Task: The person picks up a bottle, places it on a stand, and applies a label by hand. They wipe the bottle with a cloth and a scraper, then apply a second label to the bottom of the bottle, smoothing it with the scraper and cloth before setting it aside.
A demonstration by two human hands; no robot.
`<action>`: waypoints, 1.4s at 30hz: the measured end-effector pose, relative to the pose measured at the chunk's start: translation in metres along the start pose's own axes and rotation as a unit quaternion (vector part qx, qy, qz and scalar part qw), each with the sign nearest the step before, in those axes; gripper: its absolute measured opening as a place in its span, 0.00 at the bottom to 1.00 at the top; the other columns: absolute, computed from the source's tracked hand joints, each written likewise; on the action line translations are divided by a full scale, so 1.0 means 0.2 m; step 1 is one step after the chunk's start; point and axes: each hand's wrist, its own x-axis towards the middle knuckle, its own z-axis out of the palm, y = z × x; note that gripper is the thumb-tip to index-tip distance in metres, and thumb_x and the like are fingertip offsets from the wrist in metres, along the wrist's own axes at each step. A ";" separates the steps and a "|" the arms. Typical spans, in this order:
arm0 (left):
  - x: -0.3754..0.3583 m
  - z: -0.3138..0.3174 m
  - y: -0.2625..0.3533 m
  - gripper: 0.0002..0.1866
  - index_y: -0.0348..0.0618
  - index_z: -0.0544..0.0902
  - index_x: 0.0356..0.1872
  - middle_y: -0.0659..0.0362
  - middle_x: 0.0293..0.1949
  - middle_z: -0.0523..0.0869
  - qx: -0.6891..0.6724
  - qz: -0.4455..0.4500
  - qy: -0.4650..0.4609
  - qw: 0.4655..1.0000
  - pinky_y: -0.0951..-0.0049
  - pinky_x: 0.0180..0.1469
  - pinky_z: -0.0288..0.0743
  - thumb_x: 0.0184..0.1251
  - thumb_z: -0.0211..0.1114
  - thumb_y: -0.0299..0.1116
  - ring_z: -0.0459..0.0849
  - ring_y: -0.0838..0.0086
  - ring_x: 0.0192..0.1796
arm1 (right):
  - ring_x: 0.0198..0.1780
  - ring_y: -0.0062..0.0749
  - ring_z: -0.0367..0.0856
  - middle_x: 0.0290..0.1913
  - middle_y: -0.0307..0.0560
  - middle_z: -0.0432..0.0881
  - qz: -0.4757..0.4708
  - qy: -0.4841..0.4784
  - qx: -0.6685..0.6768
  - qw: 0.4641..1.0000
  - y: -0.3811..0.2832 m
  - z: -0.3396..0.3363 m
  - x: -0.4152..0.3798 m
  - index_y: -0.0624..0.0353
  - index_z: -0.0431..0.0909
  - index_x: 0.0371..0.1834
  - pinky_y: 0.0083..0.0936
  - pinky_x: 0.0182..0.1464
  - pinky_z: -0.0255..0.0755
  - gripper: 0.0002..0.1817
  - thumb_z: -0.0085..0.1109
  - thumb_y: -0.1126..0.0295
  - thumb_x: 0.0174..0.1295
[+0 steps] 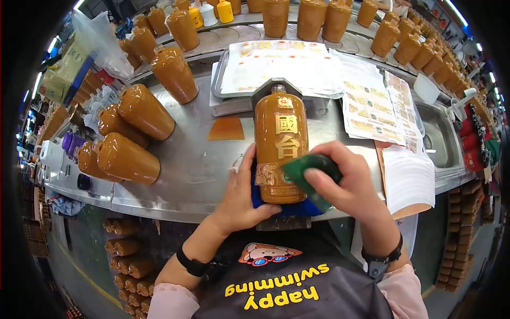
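Note:
A glossy brown bottle (270,127) with gold characters lies on a stand with blue padding (297,208), its neck pointing away from me. My left hand (241,196) rests against the bottle's lower left side, thumb near its base, with something white around one finger. A green scraper-like piece (313,183) is held in my right hand (342,183) and touches the patterned band (270,174) low on the bottle. The piece covers the right part of that band. An orange-brown flat sheet (226,129) lies left of the bottle.
Several brown bottles (146,111) stand at the left. Decal sheets on a tray (281,69) lie behind the stand, with more sheets (369,103) at the right beside a sink (443,141). Bottles line a curved conveyor (239,38) at the back.

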 end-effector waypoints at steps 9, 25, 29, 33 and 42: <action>0.01 -0.01 0.18 0.31 0.52 0.77 0.62 0.59 0.59 0.79 0.299 0.264 0.149 0.905 0.47 0.74 0.47 0.54 0.72 0.41 0.69 0.61 0.66 | 0.36 0.14 0.75 0.37 0.37 0.81 0.135 0.102 0.207 0.964 0.12 0.13 -0.13 0.64 0.74 0.47 0.15 0.39 0.72 0.12 0.63 0.69 0.67; 0.03 0.05 0.19 0.46 0.40 0.65 0.71 0.45 0.65 0.72 0.295 0.149 0.103 0.938 0.41 0.73 0.46 0.52 0.74 0.51 0.64 0.48 0.70 | 0.40 0.13 0.74 0.40 0.37 0.80 0.162 0.104 0.272 0.943 0.17 0.16 -0.15 0.64 0.73 0.50 0.14 0.43 0.71 0.14 0.61 0.68 0.68; -0.01 0.03 0.08 0.50 0.36 0.59 0.73 0.45 0.65 0.73 0.186 0.095 0.060 0.976 0.40 0.73 0.47 0.55 0.72 0.53 0.61 0.47 0.72 | 0.39 0.13 0.74 0.40 0.36 0.80 0.153 0.121 0.282 0.939 0.17 0.15 -0.16 0.64 0.73 0.51 0.14 0.43 0.71 0.14 0.62 0.68 0.68; -0.02 0.01 0.11 0.51 0.31 0.54 0.73 0.44 0.68 0.69 0.191 0.077 0.074 0.976 0.42 0.74 0.45 0.58 0.71 0.51 0.71 0.50 0.67 | 0.38 0.17 0.76 0.39 0.38 0.81 0.116 0.152 0.172 0.966 0.21 0.07 -0.18 0.63 0.73 0.53 0.17 0.41 0.72 0.15 0.61 0.71 0.67; 0.00 0.03 0.10 0.54 0.29 0.51 0.74 0.45 0.66 0.72 0.218 0.098 0.041 0.970 0.42 0.74 0.43 0.58 0.70 0.55 0.79 0.55 0.61 | 0.62 0.55 0.74 0.65 0.66 0.70 -0.168 0.051 -0.211 0.962 0.09 0.04 -0.08 0.61 0.77 0.59 0.39 0.63 0.70 0.24 0.60 0.81 0.56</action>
